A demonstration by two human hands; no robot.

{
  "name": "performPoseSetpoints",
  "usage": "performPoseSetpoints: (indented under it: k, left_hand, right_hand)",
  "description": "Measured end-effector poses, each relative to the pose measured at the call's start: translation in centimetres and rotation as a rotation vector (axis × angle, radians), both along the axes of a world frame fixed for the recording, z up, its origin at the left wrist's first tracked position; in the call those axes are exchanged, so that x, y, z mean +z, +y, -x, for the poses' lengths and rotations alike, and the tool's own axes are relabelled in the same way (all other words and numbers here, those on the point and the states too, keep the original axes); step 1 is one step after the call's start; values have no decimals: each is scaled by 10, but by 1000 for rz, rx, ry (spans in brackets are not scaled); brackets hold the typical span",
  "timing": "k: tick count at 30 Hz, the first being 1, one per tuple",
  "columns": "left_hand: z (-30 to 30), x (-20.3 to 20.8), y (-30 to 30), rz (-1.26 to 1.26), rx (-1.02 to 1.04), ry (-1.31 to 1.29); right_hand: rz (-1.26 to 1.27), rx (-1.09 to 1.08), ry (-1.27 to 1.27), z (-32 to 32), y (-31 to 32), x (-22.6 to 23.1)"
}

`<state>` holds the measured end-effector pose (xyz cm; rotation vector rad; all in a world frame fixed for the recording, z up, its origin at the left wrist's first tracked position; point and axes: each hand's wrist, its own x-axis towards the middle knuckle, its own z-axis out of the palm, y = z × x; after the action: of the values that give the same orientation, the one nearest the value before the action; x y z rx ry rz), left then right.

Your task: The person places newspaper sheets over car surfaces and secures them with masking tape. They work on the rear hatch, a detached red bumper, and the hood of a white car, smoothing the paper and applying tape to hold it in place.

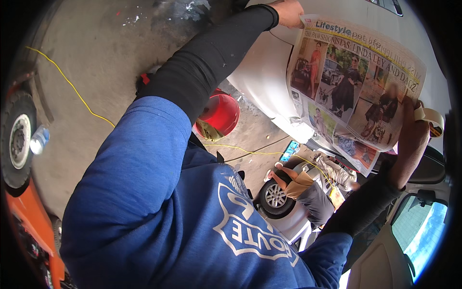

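A printed newspaper sheet [344, 82] with photos is spread against a white car body panel [260, 62]. At its top left corner, my left hand [287, 13] is closed on the edge, its fingertips partly hidden. My right hand [413, 127] grips the sheet's right edge, and some of its fingers are out of sight. A roll of masking tape [429, 120] hangs at my right hand, beside the wrist. The lower edge of the paper curls and hangs loose over a dark opening in the car body.
Below the car, a red bucket [226, 113] with a cloth stands on the concrete floor. A yellow cord [77, 91] crosses the floor. Another person [313, 192] is near a car wheel [275, 196]. An orange machine [33, 216] with a tyre is at far left.
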<state>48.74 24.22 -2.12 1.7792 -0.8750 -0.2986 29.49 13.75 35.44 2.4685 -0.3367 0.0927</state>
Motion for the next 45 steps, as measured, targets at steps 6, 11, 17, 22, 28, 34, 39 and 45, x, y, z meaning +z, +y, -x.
performPoseSetpoints:
  k: [6,11,17,22,28,34,39,45]
  left_hand:
    - [7,8,2,-60,43,5]
    - [18,12,-12,-74,20,249]
    - [23,-7,-20,253,130,591]
    - [29,-15,-31,366,103,1104]
    - [10,-25,-44,296,231,1183]
    - [-10,-46,-10,150,-23,1099]
    - [6,-72,89,-349,-29,990]
    - [89,-75,195,-911,-207,805]
  right_hand:
    - [23,-53,-21,-5,7,-6]
    - [-18,-154,-106,-11,21,-8]
    - [14,-104,-53,-12,38,-4]
    - [-58,-56,-122,-18,53,2]
    - [-78,401,-1006,78,47,51]
    - [-568,-174,-1808,251,19,-38]
    - [-1170,-740,-1599,283,30,-200]
    - [-1458,-685,-1307,255,7,-310]
